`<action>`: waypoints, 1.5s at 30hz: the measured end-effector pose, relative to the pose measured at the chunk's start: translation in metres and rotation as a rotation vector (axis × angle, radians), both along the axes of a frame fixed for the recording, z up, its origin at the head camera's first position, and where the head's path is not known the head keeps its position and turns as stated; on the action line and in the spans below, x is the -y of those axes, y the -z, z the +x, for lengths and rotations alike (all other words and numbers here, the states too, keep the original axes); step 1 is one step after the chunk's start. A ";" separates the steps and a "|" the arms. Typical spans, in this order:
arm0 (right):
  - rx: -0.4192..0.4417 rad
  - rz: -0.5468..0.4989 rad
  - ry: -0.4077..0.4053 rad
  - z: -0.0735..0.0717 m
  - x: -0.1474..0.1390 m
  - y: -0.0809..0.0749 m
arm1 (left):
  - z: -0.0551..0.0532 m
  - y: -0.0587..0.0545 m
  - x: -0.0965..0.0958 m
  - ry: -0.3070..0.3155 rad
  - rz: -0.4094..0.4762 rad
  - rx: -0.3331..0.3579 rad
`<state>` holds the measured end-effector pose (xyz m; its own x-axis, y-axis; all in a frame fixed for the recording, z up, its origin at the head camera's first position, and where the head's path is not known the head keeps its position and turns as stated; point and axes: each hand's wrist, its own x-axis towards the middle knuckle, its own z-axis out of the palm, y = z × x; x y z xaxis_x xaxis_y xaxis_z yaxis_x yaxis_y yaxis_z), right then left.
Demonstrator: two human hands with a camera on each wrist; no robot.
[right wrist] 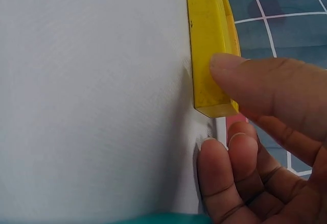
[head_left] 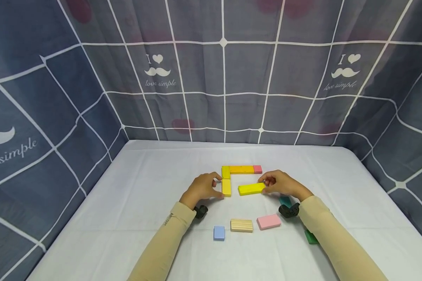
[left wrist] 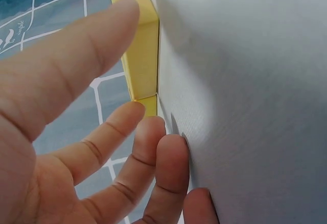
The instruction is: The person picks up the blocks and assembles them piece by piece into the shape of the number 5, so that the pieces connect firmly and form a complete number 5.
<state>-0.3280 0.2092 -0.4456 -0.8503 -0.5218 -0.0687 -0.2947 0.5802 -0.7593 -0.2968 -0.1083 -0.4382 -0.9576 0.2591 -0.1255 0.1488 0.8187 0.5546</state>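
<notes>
In the head view my left hand (head_left: pixel 203 186) is at the lower yellow block (head_left: pixel 226 188) of an L-shaped row. Its thumb and index finger bracket the block's two ends, the other fingers loosely bent beside it. My right hand (head_left: pixel 281 183) pinches the right end of a long yellow block (head_left: pixel 250 189), thumb on the near side. This block lies slightly slanted inside the L, a gap away from the lower block. Above the lower block stands another yellow block (head_left: pixel 226 172); a longer yellow-orange block (head_left: pixel 242 169) runs right from it to a small pink-red block (head_left: pixel 258 169).
Nearer the front lie a blue block (head_left: pixel 219 233), a ridged wooden block (head_left: pixel 241 225) and a pink block (head_left: pixel 269 221). A teal block (head_left: pixel 285 201) and a green block (head_left: pixel 311 237) are partly hidden by the right arm. Grey checked cloth (head_left: pixel 204 78) walls the white table (head_left: pixel 126 234).
</notes>
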 end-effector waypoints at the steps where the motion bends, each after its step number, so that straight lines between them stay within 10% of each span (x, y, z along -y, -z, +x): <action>1: 0.001 0.003 0.000 -0.001 0.000 0.000 | 0.000 0.000 0.000 -0.002 -0.001 0.000; 45: -0.009 0.045 -0.024 -0.003 0.022 -0.007 | 0.004 -0.007 -0.005 -0.021 -0.044 0.023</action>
<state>-0.3311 0.1875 -0.4382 -0.8382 -0.5387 -0.0852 -0.3156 0.6066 -0.7297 -0.2927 -0.1028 -0.4307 -0.9596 0.2325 -0.1585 0.1188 0.8453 0.5210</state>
